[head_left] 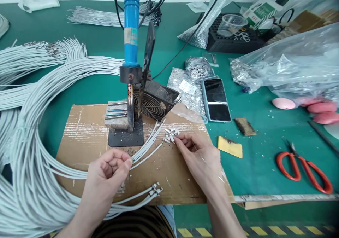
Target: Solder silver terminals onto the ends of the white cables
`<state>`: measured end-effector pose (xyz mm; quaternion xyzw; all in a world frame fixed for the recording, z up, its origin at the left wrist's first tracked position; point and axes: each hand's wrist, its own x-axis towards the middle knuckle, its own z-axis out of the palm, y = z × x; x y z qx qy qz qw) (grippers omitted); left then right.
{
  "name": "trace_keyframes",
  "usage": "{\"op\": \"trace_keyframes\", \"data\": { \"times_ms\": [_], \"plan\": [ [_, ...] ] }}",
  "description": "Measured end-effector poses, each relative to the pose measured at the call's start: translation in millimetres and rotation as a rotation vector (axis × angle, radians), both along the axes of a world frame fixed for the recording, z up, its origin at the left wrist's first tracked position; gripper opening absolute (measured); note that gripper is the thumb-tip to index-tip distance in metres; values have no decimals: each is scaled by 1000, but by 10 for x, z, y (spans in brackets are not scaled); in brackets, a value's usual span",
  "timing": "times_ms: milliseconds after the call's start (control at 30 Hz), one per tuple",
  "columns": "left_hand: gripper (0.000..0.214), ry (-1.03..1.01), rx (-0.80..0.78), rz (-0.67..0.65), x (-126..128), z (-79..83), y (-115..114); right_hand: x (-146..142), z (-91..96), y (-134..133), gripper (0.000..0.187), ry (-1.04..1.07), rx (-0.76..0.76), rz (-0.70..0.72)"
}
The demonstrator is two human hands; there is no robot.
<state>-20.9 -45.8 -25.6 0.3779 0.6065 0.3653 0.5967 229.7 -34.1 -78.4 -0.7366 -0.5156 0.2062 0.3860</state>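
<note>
My left hand (109,170) is closed in a pinch at the white cables (144,149), whose free ends fan out past the thumb toward the back right. My right hand (198,156) reaches down to a small pile of white connector pieces (169,134) on the cardboard. Its thumb and forefinger are pressed together at the pile's near edge, and whatever they pinch is too small to make out. Nearer to me, other cables (140,197) end in fitted connectors. Behind the cables, a blue-handled soldering iron (131,29) hangs upright in a clamp above a black base.
A cardboard sheet (87,125) covers the green bench (254,167). Thick cable bundles (34,153) fill the left side. A small fan (153,102) sits behind the iron's stand. Rightward lie a phone (216,100), a yellow sponge (230,146), red-handled scissors (304,165) and plastic bags (288,61).
</note>
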Motion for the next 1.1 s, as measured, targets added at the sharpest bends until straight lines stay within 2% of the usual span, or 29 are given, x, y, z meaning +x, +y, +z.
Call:
{"op": "trace_keyframes", "data": {
  "times_ms": [200, 333, 467, 600, 733, 867, 933, 1067, 1100],
  "plan": [
    [22, -23, 12, 0, 25, 11, 26, -109, 1, -235, 27, 21, 10, -90],
    [23, -6, 10, -1, 48, 14, 13, -269, 83, -347, 26, 262, 113, -205],
    [23, 12, 0, 32, 103, 100, -19, -414, 100, -348, 19, 378, 149, -124],
    [23, 5, -26, 147, 188, 214, -28, -408, 32, -318, 18, 290, 101, -47],
    [25, -16, -42, 156, 208, 239, -19, -300, 89, -354, 31, 64, 82, -11],
    [30, 7, -63, 118, 166, 178, -28, 24, 200, -454, 63, -119, 99, -165],
    [32, 0, -77, 102, 152, 143, -34, 354, 274, -493, 60, -266, 87, -306],
    [34, -42, -97, 57, 162, 137, -48, 1257, 484, -526, 34, -558, -35, -569],
    [34, -53, -96, 47, 167, 146, -55, 1492, 514, -536, 39, -571, -52, -587]
  ]
}}
